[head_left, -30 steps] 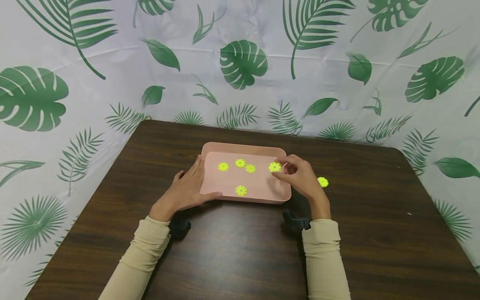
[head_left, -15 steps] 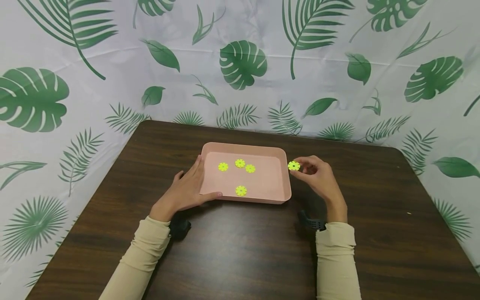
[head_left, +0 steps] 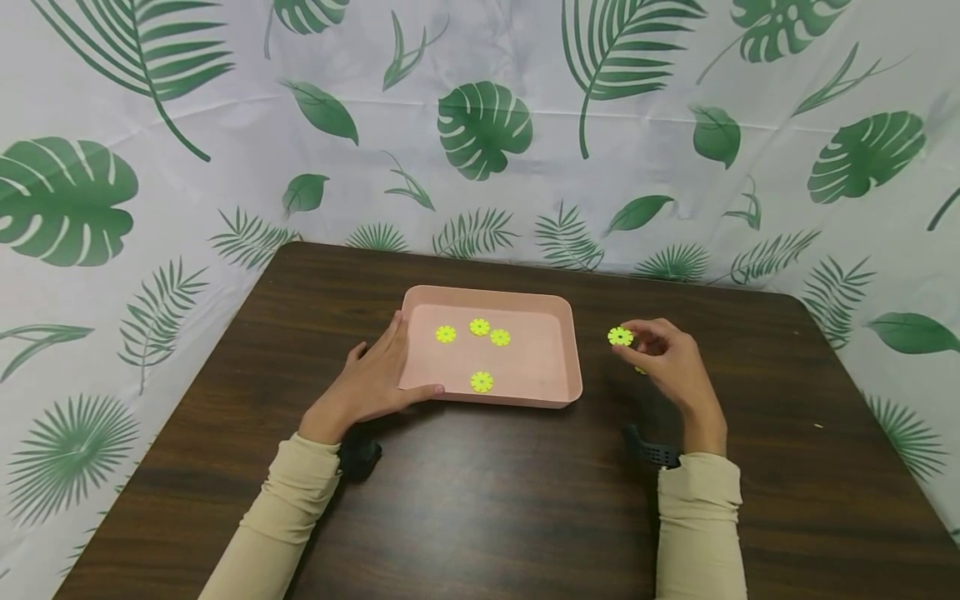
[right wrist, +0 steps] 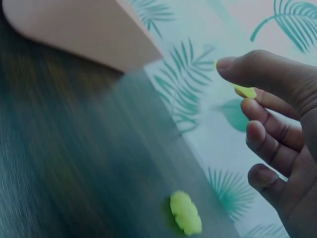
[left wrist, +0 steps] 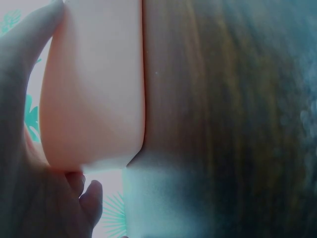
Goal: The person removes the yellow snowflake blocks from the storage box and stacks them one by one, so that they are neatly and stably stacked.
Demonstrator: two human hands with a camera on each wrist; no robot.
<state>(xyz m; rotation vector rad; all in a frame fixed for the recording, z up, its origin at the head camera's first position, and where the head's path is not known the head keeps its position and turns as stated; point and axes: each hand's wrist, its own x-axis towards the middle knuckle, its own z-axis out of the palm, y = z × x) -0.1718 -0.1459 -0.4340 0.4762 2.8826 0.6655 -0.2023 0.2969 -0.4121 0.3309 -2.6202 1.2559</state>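
Note:
A shallow pink tray (head_left: 536, 358) lies on the table, with several yellow notched discs flat on its floor, one near the front wall (head_left: 482, 382). The left hand (head_left: 363, 379) rests against the tray's left end, fingers extended along that side and thumb on the front rim. To the right of the tray, the right hand (head_left: 675, 367) pinches another yellow notched disc (head_left: 619, 337) between thumb and fingers, above the table. Under that hand a second loose disc (right wrist: 185, 213) lies on the tabletop, mostly hidden in the head view.
Dark wood-patterned table (head_left: 480, 500) under everything. A white cloth with green leaves (head_left: 480, 208) hangs behind and at the sides. A tiny pale speck (head_left: 818, 426) lies at the right of the table. Both wrists wear black straps.
The right hand has moved from above the tray's right end out over the table to the right, still pinching the disc. Left hand and tray have stayed in place.

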